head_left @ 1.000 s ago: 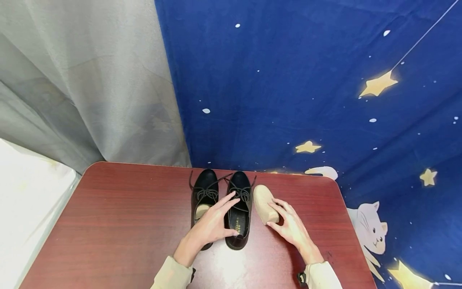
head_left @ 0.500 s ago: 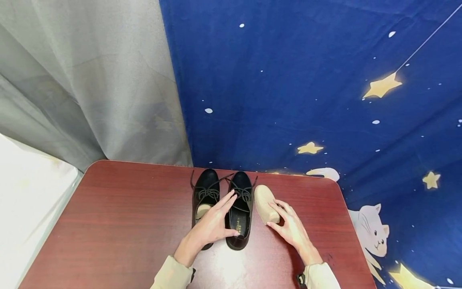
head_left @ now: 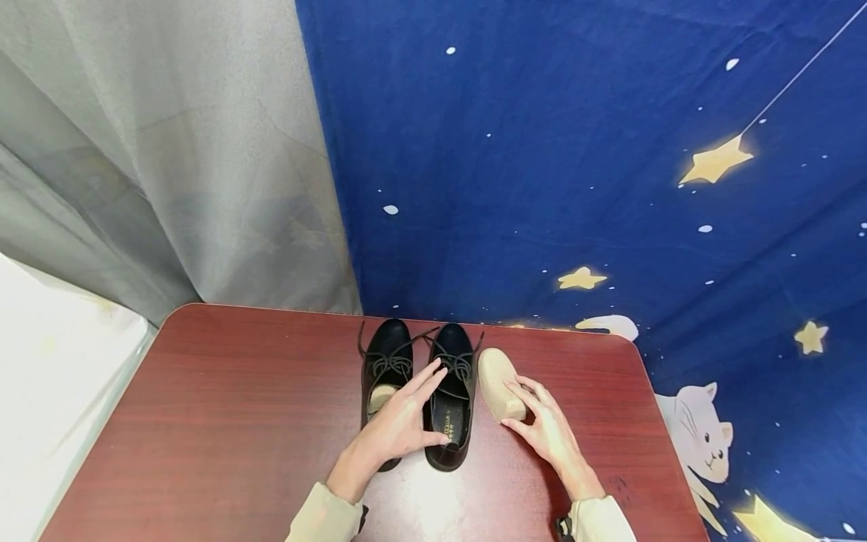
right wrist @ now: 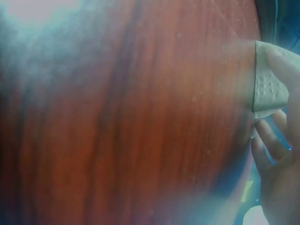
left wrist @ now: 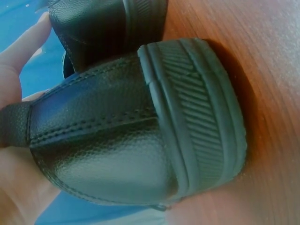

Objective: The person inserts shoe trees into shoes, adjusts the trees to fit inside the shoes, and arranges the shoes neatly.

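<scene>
Currently, right grip (head_left: 547, 430): pinching beige block (head_left: 497, 380).
Left grip (head_left: 394, 426): unclenched, spread over black shoe (head_left: 461, 410).
Second shoe (head_left: 388, 351): partly under left grip.

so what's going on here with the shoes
A person's right hand grips a beige block just beside a pair of black lace-up shoes on a reddish table. The left hand reaches across the left shoe, its fingers over the right shoe and its thumb by that heel. A similar beige piece sits inside the left shoe; the block in hand is outside the right one.
</scene>
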Demonstrator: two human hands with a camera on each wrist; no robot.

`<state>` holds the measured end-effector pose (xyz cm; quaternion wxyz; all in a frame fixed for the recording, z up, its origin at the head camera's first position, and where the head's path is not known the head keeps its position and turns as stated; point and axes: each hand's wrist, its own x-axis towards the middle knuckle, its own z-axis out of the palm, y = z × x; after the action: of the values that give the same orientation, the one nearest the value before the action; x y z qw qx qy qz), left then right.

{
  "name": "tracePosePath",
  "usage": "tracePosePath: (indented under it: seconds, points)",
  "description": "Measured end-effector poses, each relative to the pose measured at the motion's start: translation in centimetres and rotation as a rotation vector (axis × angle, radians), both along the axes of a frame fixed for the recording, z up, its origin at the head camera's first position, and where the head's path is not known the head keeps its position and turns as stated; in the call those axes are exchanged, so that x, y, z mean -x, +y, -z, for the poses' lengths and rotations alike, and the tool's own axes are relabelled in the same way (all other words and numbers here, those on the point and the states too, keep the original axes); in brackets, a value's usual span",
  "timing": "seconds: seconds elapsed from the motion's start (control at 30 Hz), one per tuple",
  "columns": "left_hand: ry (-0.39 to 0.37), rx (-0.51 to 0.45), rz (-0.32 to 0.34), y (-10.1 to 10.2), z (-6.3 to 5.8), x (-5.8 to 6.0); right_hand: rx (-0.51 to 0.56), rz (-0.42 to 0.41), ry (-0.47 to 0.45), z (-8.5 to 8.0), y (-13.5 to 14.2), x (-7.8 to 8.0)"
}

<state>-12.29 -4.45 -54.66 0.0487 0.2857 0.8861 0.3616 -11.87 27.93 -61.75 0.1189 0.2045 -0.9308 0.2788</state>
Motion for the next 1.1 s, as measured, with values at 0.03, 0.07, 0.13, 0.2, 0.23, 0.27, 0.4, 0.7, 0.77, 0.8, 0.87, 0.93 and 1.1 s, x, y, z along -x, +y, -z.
tracePosePath:
  seconds: [0.03,0.07,0.13,0.2,0.23,0.27,0.4,0.7,0.77,0.8,0.87,0.93,1.1]
  points:
    - [-0.002,-0.004,0.004,0.0,0.0,0.0,0.008,-0.002,-0.001,0.0,0.0,0.0]
    - [0.0,-0.007,0.009,0.0,0.1,0.1,0.015,-0.002,-0.003,0.0,0.0,0.0]
    - [-0.006,-0.02,0.017,-0.1,0.1,0.2,0.03,-0.008,-0.003,0.0,0.1,0.0]
    - [-0.013,-0.032,0.027,-0.2,0.1,0.2,0.044,-0.012,-0.003,-0.1,0.1,0.0]
    - [-0.018,-0.035,0.031,-0.2,0.1,0.3,0.046,-0.012,-0.001,-0.1,0.1,-0.1]
    - [-0.023,-0.038,0.035,-0.2,0.1,0.3,0.049,-0.013,0.002,-0.1,0.1,-0.1]
    - [-0.046,-0.042,0.044,-0.3,-0.1,0.4,0.057,-0.01,-0.001,-0.4,0.0,-0.2]
    - [-0.145,-0.131,0.065,-0.4,-0.2,0.6,0.041,0.005,0.015,-1.1,-0.2,-0.6]
    - [-0.166,-0.145,0.067,-0.5,-0.2,0.7,0.046,0.003,0.019,-1.2,-0.3,-0.7]
    - [-0.175,-0.152,0.067,-0.5,-0.2,0.6,0.053,0.001,0.019,-1.2,-0.3,-0.8]
    - [-0.193,-0.162,0.067,-0.5,-0.1,0.7,0.059,-0.001,0.021,-1.3,-0.4,-0.9]
    - [-0.201,-0.167,0.065,-0.5,-0.1,0.7,0.067,0.0,0.01,-1.5,-0.4,-0.9]
    - [-0.23,-0.17,0.068,-0.3,-0.2,0.7,0.065,0.018,-0.013,-2.0,-0.5,-1.3]
